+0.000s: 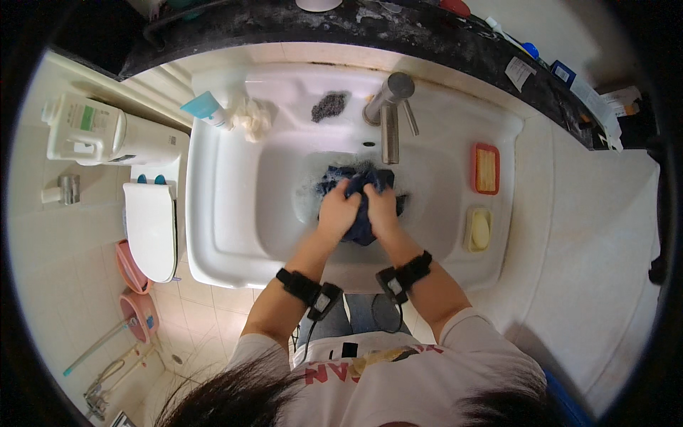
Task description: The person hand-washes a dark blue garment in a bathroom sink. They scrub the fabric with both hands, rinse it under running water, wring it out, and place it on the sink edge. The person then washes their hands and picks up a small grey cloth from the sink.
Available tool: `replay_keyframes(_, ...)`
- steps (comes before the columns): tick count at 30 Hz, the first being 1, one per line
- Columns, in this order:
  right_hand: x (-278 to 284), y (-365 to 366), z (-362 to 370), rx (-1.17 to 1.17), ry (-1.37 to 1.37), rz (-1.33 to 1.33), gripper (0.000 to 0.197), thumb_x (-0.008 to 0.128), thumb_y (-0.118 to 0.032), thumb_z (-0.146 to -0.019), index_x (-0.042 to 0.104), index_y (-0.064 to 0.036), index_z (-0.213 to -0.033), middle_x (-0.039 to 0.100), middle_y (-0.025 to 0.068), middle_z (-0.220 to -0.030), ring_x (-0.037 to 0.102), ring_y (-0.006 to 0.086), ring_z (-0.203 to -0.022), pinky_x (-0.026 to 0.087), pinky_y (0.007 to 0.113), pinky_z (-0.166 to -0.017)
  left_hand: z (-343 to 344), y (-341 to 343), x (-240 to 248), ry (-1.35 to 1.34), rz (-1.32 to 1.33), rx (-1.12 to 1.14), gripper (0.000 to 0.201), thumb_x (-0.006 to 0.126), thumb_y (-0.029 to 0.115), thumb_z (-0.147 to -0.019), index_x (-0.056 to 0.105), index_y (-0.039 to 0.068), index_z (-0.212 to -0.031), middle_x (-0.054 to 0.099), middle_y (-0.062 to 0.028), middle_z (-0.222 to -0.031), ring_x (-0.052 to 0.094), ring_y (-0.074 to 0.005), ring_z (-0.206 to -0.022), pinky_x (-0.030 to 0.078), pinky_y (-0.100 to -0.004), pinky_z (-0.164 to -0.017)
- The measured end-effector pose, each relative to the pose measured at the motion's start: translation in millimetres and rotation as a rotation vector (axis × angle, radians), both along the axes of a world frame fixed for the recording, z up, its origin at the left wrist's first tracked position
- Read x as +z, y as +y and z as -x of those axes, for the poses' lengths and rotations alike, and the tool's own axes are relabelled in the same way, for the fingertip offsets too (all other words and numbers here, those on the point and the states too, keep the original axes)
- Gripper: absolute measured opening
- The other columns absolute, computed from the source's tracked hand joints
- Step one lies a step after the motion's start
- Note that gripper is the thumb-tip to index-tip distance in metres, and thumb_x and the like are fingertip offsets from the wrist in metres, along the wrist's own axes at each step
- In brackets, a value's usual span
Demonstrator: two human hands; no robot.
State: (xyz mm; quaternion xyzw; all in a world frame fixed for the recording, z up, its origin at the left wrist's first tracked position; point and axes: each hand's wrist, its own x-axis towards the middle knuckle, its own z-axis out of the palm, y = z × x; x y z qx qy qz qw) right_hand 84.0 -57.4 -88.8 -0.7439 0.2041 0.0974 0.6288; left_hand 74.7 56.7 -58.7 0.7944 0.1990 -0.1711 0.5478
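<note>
A dark blue wet cloth (361,226) is bunched between my two hands, low in the white sink (222,192). My left hand (339,213) grips its left side, fingers curled into the fabric. On the other side my right hand (380,206) is closed around more of the cloth. Both hands are a little smeared by motion. Part of the cloth spreads beyond my hands into soapy water (307,193) with white suds. The metal faucet (390,135) stands just behind my right hand, its spout pointing toward me. Whether water runs from it, I cannot tell.
On the sink's right rim sit a red-framed brush (486,169) and a yellow soap bar (481,233) in a dish. Along the back ledge are a grey scouring pad (330,106), a pale mesh puff (253,119) and a blue-white tube (206,111). A toilet (151,231) stands left.
</note>
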Motion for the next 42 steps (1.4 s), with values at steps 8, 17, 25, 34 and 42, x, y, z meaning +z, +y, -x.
replay_keyframes(8, 31.7, -64.0, 4.1, 0.006, 0.350, -0.637, 0.090, 0.068, -0.051, -0.076, 0.032, 0.0090, -0.132, 0.043, 0.0237, -0.132, 0.044, 0.0340, -0.122, 0.039, 0.043, -0.101, 8.1, 83.3, 13.3, 0.240, 1.224, 0.371, 0.066, 0.062, 0.026, -0.082, 0.035, -0.007, -0.133, 0.056, -0.0138, -0.120, 0.054, -0.0189, -0.108, 0.044, -0.0294, -0.089)
replay_keyframes(17, 11.2, -82.6, 11.4, 0.136, 0.273, -0.465, 0.069, 0.074, -0.022, -0.075, 0.042, 0.0063, -0.129, 0.051, 0.0151, -0.127, 0.049, 0.0232, -0.118, 0.035, 0.034, -0.103, 30.6, 75.7, -26.5, 0.188, 0.820, 0.356, 0.079, 0.070, 0.042, -0.077, 0.035, -0.003, -0.133, 0.050, -0.0177, -0.126, 0.051, -0.0275, -0.114, 0.040, -0.0357, -0.099)
replay_keyframes(25, 41.3, -2.8, 14.5, -0.074, 0.092, -0.334, 0.035, 0.061, -0.016, -0.083, 0.053, 0.0039, -0.111, 0.057, 0.0100, -0.110, 0.055, 0.0222, -0.100, 0.042, 0.036, -0.089, 21.2, -21.2, -5.1, -0.352, 0.071, 0.254, 0.046, 0.060, 0.015, -0.077, 0.047, -0.005, -0.116, 0.062, -0.0274, -0.088, 0.061, -0.0396, -0.088, 0.047, -0.0393, -0.077)
replay_keyframes(34, 38.6, -4.6, 23.8, 0.156, -0.015, 0.071, 0.058, 0.059, -0.049, -0.083, 0.062, 0.0070, -0.095, 0.064, 0.0197, -0.092, 0.061, 0.0312, -0.087, 0.045, 0.039, -0.081, 13.0, -1.0, -26.9, -0.126, 0.133, 0.128, 0.045, 0.059, 0.023, -0.080, 0.050, 0.000, -0.118, 0.061, -0.0270, -0.095, 0.058, -0.0427, -0.091, 0.047, -0.0431, -0.078)
replay_keyframes(42, -52.8, -109.2, -5.7, 0.545, 0.009, 1.172, 0.080, 0.044, -0.058, -0.088, 0.038, 0.0104, -0.129, 0.033, 0.0332, -0.135, 0.041, 0.0432, -0.120, 0.038, 0.049, -0.097, 17.0, 37.9, -42.3, -0.107, -0.635, -0.235, 0.084, 0.070, 0.054, -0.070, 0.037, 0.006, -0.132, 0.027, -0.0275, -0.140, 0.043, -0.0463, -0.115, 0.046, -0.0494, -0.086)
